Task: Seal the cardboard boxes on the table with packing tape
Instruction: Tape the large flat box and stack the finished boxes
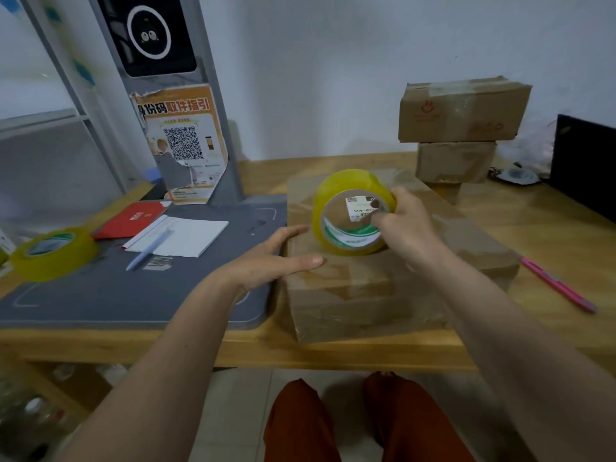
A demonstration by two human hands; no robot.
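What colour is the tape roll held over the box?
Yellow tape roll, with a green-and-white inner core; seen in the head view.

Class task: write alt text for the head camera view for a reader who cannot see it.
A person's right hand holds a yellow tape roll on a flat cardboard box while the left hand rests flat on its edge. A second tape roll lies far left.

Orange poster (186, 145) on the grey kiosk column, headline "身份码取件指引" above a QR code, right of the poster a tape roll (353, 216) with a white core sticker reading partly "A05", other print too small to read
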